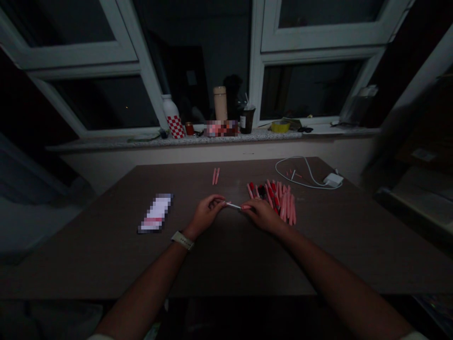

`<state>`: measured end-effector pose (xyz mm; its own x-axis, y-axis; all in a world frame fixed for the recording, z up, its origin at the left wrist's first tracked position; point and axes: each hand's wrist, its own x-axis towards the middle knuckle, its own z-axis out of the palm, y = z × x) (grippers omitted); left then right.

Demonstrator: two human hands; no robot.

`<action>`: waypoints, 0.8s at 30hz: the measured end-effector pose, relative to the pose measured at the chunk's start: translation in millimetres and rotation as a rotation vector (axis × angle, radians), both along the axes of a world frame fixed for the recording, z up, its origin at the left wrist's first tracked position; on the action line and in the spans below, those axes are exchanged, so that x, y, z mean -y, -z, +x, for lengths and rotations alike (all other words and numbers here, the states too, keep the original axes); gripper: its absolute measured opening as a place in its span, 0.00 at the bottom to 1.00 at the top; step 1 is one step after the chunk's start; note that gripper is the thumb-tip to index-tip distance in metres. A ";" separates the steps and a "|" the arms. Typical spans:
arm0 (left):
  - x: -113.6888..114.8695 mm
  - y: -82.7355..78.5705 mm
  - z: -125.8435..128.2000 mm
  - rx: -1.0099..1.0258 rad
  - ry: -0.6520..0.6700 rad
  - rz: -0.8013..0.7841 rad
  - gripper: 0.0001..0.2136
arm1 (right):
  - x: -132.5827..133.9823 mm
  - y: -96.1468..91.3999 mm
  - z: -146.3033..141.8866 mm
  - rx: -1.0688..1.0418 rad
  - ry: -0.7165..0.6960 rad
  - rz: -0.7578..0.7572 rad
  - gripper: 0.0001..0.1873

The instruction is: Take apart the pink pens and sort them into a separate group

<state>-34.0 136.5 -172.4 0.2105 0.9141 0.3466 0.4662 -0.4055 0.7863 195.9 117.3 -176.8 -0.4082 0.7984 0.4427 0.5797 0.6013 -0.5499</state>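
Note:
My left hand (pixel 206 214) and my right hand (pixel 261 215) meet over the middle of the brown table (pixel 106 245). Both pinch the ends of one thin pen (pixel 234 205), whose middle shows white and whose right end is pink. Just right of my right hand lies a pile of several pink and red pens (pixel 278 197). Two pink pens (pixel 215 175) lie apart, farther back on the table. A watch with a pale strap is on my left wrist.
A flat blurred card or phone (pixel 156 213) lies at the left. A white charger with cable (pixel 320 179) sits at the back right. The windowsill (pixel 106 141) holds a checkered bottle (pixel 173 116), a tan flask (pixel 220 103), a dark cup (pixel 247 120) and yellow tape (pixel 279 126).

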 end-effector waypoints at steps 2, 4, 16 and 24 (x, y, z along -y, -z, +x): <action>0.0 -0.6 1.1 0.019 -0.017 0.009 0.19 | 0.3 -0.9 0.7 -0.003 0.020 0.010 0.11; -1.1 0.6 -0.2 -0.026 -0.063 0.068 0.21 | -0.2 -1.4 2.1 -0.011 0.041 0.016 0.10; -13.8 22.5 -19.6 -0.405 -0.094 0.160 0.10 | -8.2 2.8 11.5 0.071 0.212 0.062 0.10; -11.4 10.1 -12.9 -0.099 -0.080 0.081 0.12 | -8.8 2.1 15.5 0.109 0.218 0.084 0.10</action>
